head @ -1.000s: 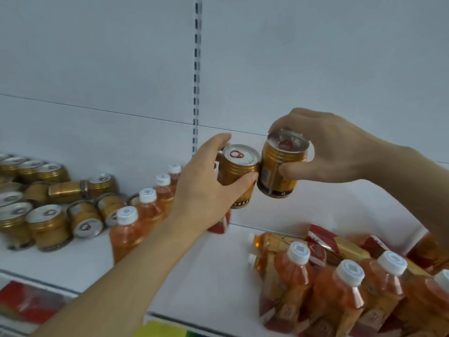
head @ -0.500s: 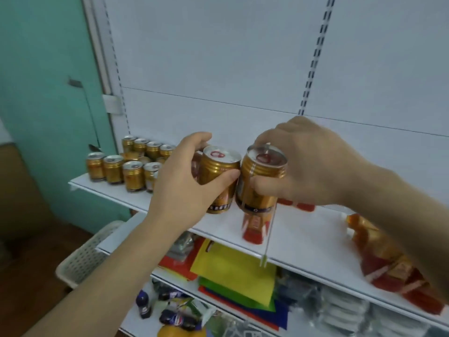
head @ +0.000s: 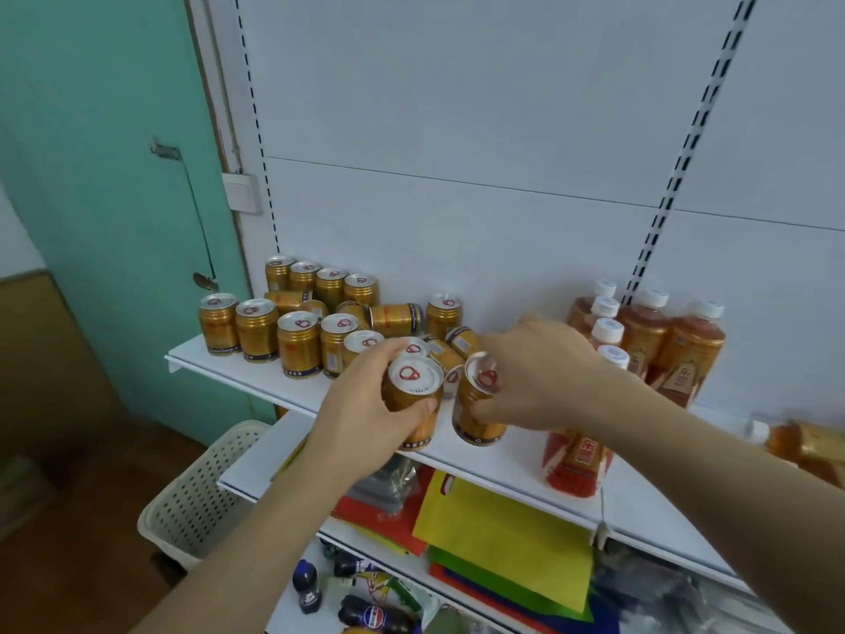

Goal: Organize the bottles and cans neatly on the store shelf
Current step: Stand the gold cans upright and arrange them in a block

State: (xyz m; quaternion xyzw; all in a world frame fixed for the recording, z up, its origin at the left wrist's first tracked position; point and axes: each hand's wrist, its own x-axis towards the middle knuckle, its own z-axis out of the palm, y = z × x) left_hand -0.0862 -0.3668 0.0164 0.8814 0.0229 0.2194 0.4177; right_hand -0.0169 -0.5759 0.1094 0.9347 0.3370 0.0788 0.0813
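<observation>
Your left hand (head: 366, 404) grips a gold can (head: 413, 395) upright; your right hand (head: 539, 377) grips a second gold can (head: 478, 407), tilted. Both sit over the front edge of the white shelf (head: 512, 469). Behind them is a cluster of gold cans (head: 292, 313), some upright, some on their sides. Orange bottles (head: 649, 331) stand at right against the white back panel (head: 457, 130). Teal wall (head: 91, 130) at left, with a perforated cream basket (head: 201, 496) below. Coloured sheets (head: 503, 542) lie on the lower shelf.

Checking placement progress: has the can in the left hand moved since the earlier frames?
Yes. The left hand has brought its gold can down toward the white shelf's front edge, beside the standing cans.
</observation>
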